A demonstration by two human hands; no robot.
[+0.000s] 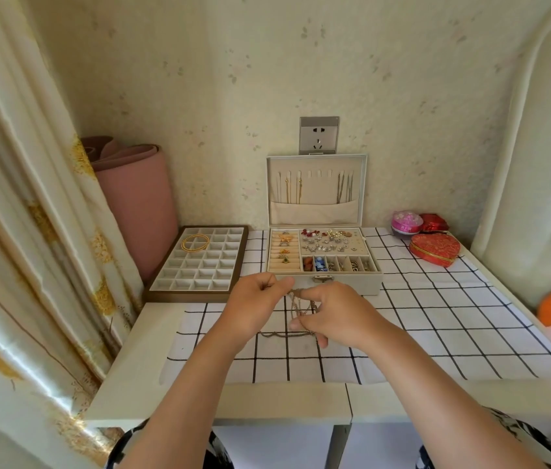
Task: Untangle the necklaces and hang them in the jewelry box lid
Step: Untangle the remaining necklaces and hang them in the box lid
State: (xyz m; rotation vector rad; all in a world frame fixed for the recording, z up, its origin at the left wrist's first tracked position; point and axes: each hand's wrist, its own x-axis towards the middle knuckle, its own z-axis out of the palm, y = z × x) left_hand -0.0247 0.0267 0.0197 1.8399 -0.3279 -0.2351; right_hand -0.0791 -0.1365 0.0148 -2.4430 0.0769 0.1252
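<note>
Tangled necklaces [292,308] dangle between both hands, low over the checked cloth [436,319]. The left hand [254,302] and right hand [331,313] each pinch the chain. The jewelry box [341,282] sits just behind, its lid [316,211] upright against the wall, with a curtain [13,198] on the left.

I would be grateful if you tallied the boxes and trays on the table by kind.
Open jewelry box: 1
Compartment tray: 1
Red heart-shaped box: 1
Round pink box: 1
Small dark red box: 1
Total: 5
</note>
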